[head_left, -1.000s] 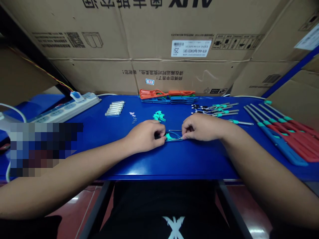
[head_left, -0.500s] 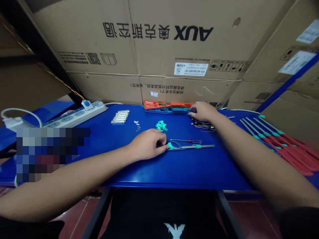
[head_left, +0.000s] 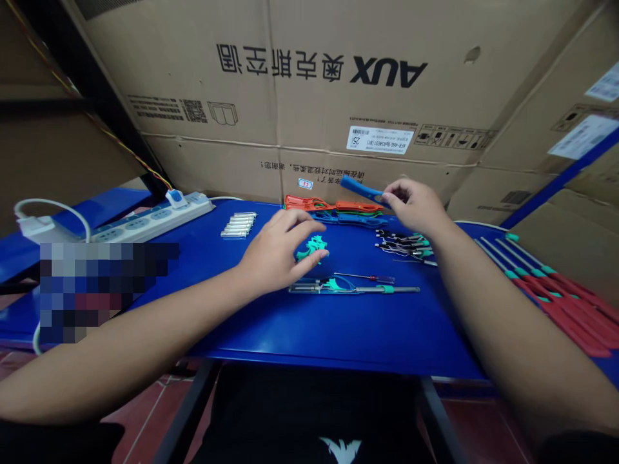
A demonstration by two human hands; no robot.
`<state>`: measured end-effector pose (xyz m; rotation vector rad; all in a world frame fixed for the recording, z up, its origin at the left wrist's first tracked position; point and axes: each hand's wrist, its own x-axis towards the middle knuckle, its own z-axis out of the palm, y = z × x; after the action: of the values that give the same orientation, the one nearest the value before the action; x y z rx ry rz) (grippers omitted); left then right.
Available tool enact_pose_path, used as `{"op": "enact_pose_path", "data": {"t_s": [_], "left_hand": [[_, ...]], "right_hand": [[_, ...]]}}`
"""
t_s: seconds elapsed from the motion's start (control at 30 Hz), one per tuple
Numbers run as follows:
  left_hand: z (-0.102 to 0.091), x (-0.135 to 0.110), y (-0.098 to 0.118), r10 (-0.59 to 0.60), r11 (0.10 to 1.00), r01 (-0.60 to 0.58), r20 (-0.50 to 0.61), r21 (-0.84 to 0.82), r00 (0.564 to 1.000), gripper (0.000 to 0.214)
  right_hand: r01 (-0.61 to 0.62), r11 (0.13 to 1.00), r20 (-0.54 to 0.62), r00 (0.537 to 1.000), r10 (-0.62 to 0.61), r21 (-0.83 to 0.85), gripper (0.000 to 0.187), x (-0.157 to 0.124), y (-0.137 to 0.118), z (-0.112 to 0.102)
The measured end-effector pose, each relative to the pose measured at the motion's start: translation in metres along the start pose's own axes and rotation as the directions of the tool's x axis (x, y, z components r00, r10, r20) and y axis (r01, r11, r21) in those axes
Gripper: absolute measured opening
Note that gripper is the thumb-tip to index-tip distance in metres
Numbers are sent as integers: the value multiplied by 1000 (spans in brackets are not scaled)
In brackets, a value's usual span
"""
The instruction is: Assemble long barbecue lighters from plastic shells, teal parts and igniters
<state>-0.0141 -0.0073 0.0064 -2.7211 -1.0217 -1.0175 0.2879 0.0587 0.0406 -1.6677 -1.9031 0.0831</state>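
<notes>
My right hand is raised over the back of the blue table and pinches a blue plastic handle shell. Below it lies a stack of orange, green and blue shells. My left hand hovers with fingers spread, fingertips by a small heap of teal plastic parts. In front of that hand lies an assembled piece with a clear end, a teal middle and a metal shaft. A thin red-handled screwdriver lies just behind it.
Several metal rods lie at the back left beside a white power strip. Teal-tipped metal parts sit under my right wrist. Finished red screwdrivers line the right side. Cardboard boxes wall off the back.
My right hand lifted a blue shell off the stack at the back. My left hand let go of the assembled piece and moved up toward the teal parts, opening its fingers.
</notes>
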Motion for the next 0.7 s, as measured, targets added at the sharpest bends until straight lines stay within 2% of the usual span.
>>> {"op": "enact_pose_path", "data": {"t_s": [0.03, 0.1, 0.17, 0.23, 0.33, 0.43, 0.5, 0.57, 0.7], "left_hand": [[-1, 0, 2, 31, 997, -29, -29, 69, 999, 44], [-3, -1, 6, 75, 979, -66, -36, 191, 997, 62], [-3, -2, 10, 87, 965, -96, 46, 246, 995, 63], [-3, -2, 10, 39, 969, -80, 175, 234, 984, 51], [-2, -1, 6, -79, 983, 18, 329, 184, 941, 33], [-2, 0, 2, -127, 983, 61, 402, 174, 907, 23], [-4, 1, 2, -136, 982, 63, 437, 178, 889, 21], [-7, 1, 3, -115, 988, 48, 475, 150, 872, 20], [-16, 1, -1, 23, 1000, -17, 545, -15, 838, 41]], "right_hand": [[28, 996, 12, 1000, -29, 87, 26, -10, -13, -3], [107, 968, 125, 982, -138, 229, 23, -32, -37, -3], [138, 929, 235, 945, -227, 343, 24, -52, -55, 6], [126, 924, 293, 925, -241, 360, 25, -66, -64, 17], [157, 915, 303, 911, -279, 371, 27, -74, -64, 27], [330, 863, 316, 831, -458, 382, 41, -75, -60, 27], [401, 838, 340, 781, -524, 370, 41, -75, -58, 25], [401, 844, 376, 765, -523, 357, 36, -75, -58, 24], [369, 860, 490, 710, -505, 353, 43, -75, -57, 29]]}}
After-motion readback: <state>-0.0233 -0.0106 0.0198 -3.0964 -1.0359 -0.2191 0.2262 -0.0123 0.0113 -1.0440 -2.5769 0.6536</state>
